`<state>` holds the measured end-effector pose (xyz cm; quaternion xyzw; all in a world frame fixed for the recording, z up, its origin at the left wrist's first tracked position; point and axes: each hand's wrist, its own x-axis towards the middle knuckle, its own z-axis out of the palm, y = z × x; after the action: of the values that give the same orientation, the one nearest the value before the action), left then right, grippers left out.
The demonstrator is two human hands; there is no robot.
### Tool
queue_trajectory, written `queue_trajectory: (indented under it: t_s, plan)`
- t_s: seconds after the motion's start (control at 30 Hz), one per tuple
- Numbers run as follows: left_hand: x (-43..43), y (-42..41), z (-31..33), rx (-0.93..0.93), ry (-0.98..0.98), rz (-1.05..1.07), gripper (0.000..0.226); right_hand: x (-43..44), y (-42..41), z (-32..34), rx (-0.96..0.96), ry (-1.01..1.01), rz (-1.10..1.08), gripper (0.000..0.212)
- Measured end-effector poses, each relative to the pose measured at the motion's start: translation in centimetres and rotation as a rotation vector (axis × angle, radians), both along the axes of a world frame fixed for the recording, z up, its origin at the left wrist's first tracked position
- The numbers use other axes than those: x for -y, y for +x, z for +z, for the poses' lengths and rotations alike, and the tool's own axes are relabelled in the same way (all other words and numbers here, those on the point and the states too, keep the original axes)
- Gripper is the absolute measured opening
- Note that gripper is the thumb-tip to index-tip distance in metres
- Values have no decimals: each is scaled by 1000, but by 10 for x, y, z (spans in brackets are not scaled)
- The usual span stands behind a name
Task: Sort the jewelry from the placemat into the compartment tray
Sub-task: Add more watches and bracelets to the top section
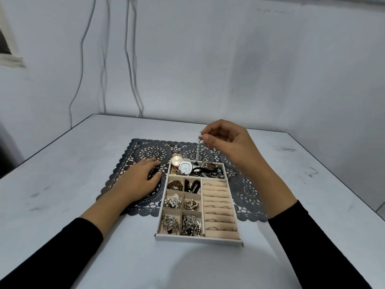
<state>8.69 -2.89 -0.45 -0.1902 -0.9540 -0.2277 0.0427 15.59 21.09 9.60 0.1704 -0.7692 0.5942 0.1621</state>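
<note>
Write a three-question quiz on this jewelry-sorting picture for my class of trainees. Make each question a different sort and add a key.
1. True or false: the fingers of the right hand pinch a pearl strand that hangs above the far end of the tray.
2. Fill in: the left hand lies on the dark lace ____.
3. Where are the two watches?
A. in the left hand
B. in the long compartment at the tray's far end
C. hanging from the right hand

Key: 1 true; 2 placemat; 3 B.
</note>
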Motion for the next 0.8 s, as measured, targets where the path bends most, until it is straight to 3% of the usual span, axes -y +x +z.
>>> queue_trajectory:
  t_s: [0.8]
  plan:
    - [4,3,-6,-21,2,23,48,0,6,-27,137,125,57,11]
